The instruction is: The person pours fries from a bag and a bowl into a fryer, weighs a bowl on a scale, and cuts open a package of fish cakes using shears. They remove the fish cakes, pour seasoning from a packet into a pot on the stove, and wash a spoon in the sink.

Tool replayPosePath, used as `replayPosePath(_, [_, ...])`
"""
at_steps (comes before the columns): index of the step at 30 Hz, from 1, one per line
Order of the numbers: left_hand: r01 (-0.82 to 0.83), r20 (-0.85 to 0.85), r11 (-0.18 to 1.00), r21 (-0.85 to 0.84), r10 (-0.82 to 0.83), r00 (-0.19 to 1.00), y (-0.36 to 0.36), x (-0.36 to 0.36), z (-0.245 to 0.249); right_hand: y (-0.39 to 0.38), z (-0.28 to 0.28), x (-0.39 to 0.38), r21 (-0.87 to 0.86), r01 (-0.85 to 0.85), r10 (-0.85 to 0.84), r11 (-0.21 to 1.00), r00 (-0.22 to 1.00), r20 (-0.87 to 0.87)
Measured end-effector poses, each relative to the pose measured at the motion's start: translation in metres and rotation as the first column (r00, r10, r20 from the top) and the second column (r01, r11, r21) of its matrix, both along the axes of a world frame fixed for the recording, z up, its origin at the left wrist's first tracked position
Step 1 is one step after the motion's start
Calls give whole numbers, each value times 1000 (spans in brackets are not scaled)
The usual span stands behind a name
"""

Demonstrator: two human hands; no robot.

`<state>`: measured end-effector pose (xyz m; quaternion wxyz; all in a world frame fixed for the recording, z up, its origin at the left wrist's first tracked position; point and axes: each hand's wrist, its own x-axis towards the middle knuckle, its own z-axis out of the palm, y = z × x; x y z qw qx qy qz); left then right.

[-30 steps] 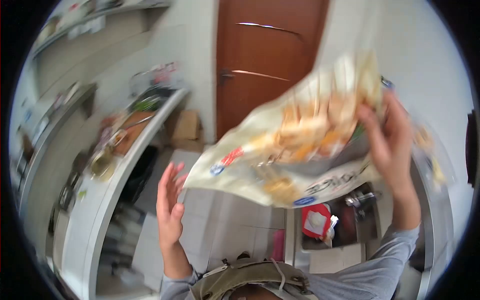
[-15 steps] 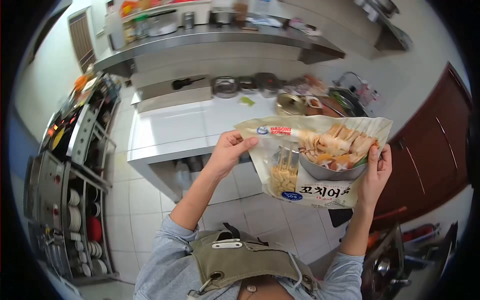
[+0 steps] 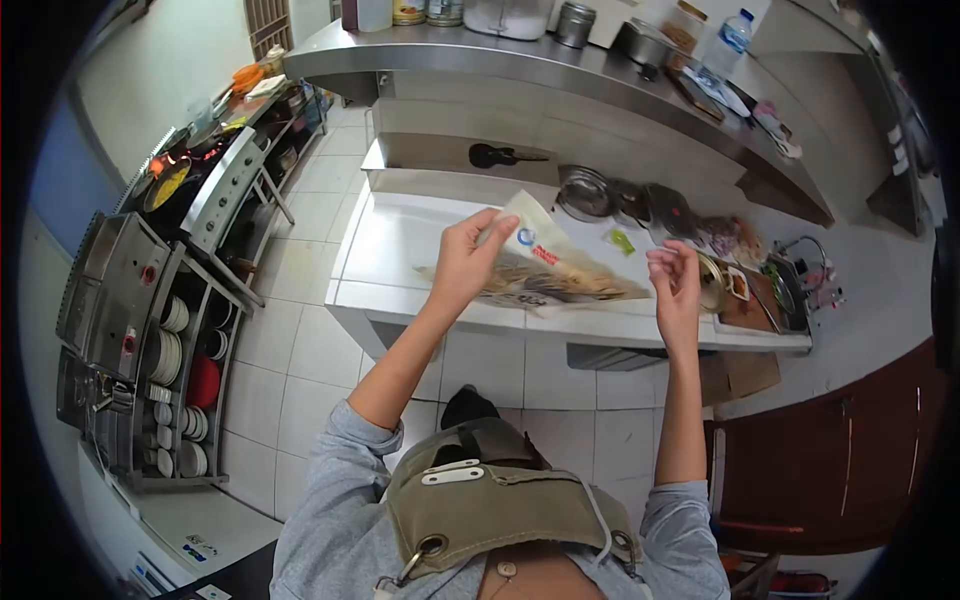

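My left hand (image 3: 468,262) pinches one corner of a printed food bag (image 3: 555,262), cream with red and blue lettering. The bag hangs tilted over the front of the white counter (image 3: 400,235), so most of its printed face is foreshortened. Off the bag's right end, my right hand (image 3: 676,280) is raised with loosely curled fingers, apart from the bag and holding nothing that I can see.
Behind the bag, a glass lid (image 3: 587,192) and dark containers stand on the counter. A cutting board (image 3: 750,308) lies near the sink. Overhead runs a steel shelf (image 3: 440,55) with jars. Pans sit on a stove (image 3: 205,185) at left, above a dish rack (image 3: 185,380).
My right hand has let go of the bag. The bag has tilted down and away in my left hand. The view has shifted, bringing the counter nearer.
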<state>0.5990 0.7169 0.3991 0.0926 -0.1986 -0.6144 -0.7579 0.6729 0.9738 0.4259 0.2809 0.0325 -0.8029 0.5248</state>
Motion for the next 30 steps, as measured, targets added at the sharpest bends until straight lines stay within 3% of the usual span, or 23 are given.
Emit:
replayPosePath(1, [-48, -19, 978, -202, 45, 999, -4, -9, 0, -14, 10, -15, 121, -51, 59, 991, 996, -66])
replayPosePath(2, [-90, -36, 914, -396, 83, 996, -8, -16, -2, -30, 20, -29, 169, -144, 148, 975, 989, -14])
replayPosePath(3, [-220, -266, 879, -424, 112, 958, -9, -31, -10, -44, 28, -44, 215, -234, 232, 948, 972, 37])
replayPosePath(4, [-229, -276, 877, -423, 116, 954, -10, -46, -15, -59, 29, -60, 295, -289, 280, 911, 957, 73])
replayPosePath(6, [-312, -470, 868, -387, 105, 876, -17, -67, -23, -85, 28, -95, 398, -387, 361, 832, 922, 141])
replayPosePath(7, [-223, -328, 859, -462, 68, 942, -25, -68, -14, -96, 24, -112, 418, -439, 399, 796, 898, 183])
replayPosePath(10, [-165, -215, 771, -615, 38, 976, -44, -86, -18, -114, 11, -153, 457, -550, 500, 699, 833, 239])
replayPosePath(12, [-162, -209, 809, -566, 49, 977, -47, -98, -22, -123, 13, -167, 429, -554, 504, 713, 831, 236])
replayPosePath(14, [-107, -257, 888, -447, -13, 966, -49, -104, -24, -124, 13, -178, 437, -632, 505, 640, 775, 380])
replayPosePath(16, [-39, -149, 843, -536, -49, 988, -55, -107, -20, -129, 14, -185, 418, -643, 498, 642, 764, 410])
replayPosePath(18, [42, -167, 809, -586, -171, 971, -59, -114, -18, -132, 16, -192, 490, -666, 471, 562, 745, 472])
replayPosePath(22, [118, -172, 759, -640, -292, 941, -64, -128, -13, -136, 17, -197, 480, -680, 477, 555, 732, 486])
replayPosePath(25, [107, -300, 834, -541, -310, 902, -65, -134, -13, -145, 23, -190, 528, -630, 417, 570, 775, 475])
replayPosePath(27, [-50, -502, 816, -576, -305, 810, -69, -138, -5, -150, 30, -187, 481, -592, 366, 647, 795, 484])
replayPosePath(30, [-134, -604, 843, -521, -254, 755, -68, -143, -11, -151, 24, -192, 377, -603, 361, 703, 760, 541])
